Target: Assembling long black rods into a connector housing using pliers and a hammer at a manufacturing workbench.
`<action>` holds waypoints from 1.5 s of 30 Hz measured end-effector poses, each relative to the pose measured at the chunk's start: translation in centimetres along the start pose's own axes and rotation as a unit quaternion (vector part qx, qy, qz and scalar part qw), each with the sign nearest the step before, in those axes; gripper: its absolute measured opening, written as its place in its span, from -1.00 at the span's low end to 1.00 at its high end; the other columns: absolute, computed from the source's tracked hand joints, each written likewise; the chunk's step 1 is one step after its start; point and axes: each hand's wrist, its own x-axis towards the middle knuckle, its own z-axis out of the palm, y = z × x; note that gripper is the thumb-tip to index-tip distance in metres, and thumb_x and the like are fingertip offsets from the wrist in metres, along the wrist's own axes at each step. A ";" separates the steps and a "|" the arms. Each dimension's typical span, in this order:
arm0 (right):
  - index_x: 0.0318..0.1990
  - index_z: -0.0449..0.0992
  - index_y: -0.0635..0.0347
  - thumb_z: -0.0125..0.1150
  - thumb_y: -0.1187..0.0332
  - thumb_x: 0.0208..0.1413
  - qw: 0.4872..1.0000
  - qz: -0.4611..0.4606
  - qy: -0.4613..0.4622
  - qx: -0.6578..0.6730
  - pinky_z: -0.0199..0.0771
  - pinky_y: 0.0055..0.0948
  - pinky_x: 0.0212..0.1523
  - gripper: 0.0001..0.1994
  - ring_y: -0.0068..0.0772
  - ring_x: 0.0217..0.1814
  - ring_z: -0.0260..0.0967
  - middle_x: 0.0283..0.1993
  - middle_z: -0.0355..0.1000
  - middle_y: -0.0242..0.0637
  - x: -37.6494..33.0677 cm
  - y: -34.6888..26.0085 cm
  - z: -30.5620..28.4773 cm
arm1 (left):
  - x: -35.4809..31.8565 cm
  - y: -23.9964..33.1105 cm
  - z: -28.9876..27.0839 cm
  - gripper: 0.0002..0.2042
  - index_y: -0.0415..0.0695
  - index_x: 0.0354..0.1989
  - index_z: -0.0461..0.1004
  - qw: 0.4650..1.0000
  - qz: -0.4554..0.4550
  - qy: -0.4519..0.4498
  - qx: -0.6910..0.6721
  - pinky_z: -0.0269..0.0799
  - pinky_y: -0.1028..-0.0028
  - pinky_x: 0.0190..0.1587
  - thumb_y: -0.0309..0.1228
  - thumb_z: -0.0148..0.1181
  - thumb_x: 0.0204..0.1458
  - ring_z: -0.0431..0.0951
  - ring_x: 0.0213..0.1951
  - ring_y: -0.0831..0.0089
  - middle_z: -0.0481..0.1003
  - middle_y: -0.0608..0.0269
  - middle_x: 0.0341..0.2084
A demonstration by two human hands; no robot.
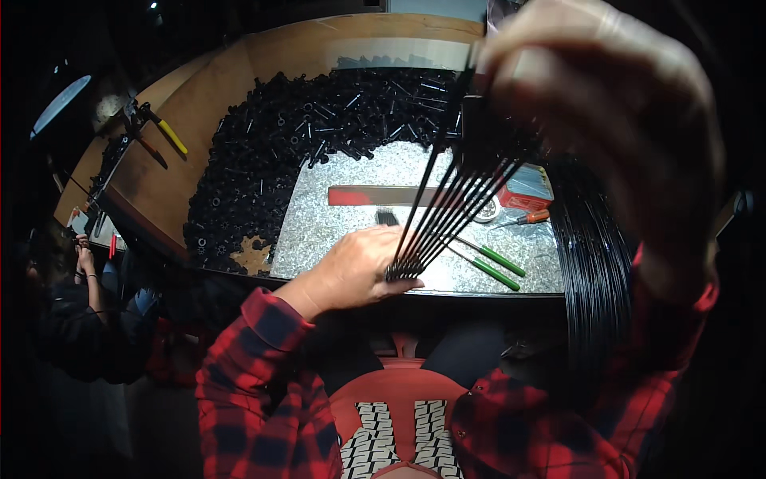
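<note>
My left hand is closed around the lower ends of several thin black rods, just above the front edge of the metal work surface. The rods slant up and fan out toward my right hand, raised high and blurred, its fingers bent around their upper ends. Beneath the rods lie green-handled pliers. A small dark brush sits just beyond my left hand, below a flat red and brown bar.
A heap of small black parts fills the wooden-walled tray. To the right are a red box, an orange-handled screwdriver and hanging black strands. Yellow-handled pliers rest on the left wall. Another person's hand is at far left.
</note>
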 end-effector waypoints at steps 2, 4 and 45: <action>-0.24 0.55 0.33 0.24 0.47 0.06 0.997 0.044 0.035 -0.051 0.42 -0.52 -0.27 -0.86 -0.50 -0.28 0.43 -0.34 0.48 -0.25 -1.1 -0.1 -1.8 | 3.2 1.0 -0.6 -0.75 -0.15 -0.31 0.48 0.998 0.050 0.004 -0.045 0.46 0.28 -0.32 -0.24 0.29 -0.01 0.54 -0.38 0.11 0.52 0.11 -0.43; -0.23 0.54 0.33 0.24 0.47 0.07 0.996 0.052 0.054 -0.057 0.42 -0.52 -0.25 -0.86 -0.49 -0.27 0.43 -0.33 0.47 -0.25 -0.7 0.8 -1.9 | 3.9 1.7 -2.1 -0.79 -0.17 -0.31 0.48 0.996 0.040 0.006 -0.075 0.44 0.30 -0.42 -0.29 0.27 0.02 0.52 -0.49 0.07 0.51 0.10 -0.53; -0.35 0.54 0.36 -0.04 0.28 0.26 0.900 0.383 -0.058 0.200 0.25 -0.60 -0.68 -0.68 -0.64 -0.67 0.27 -0.54 0.39 -0.37 -11.4 8.7 8.0 | -6.7 4.6 3.6 -0.81 -0.31 -0.13 0.45 0.779 -0.342 0.130 -0.510 0.43 0.63 -0.43 -0.43 0.02 0.22 0.53 -0.50 0.60 0.58 0.10 -0.41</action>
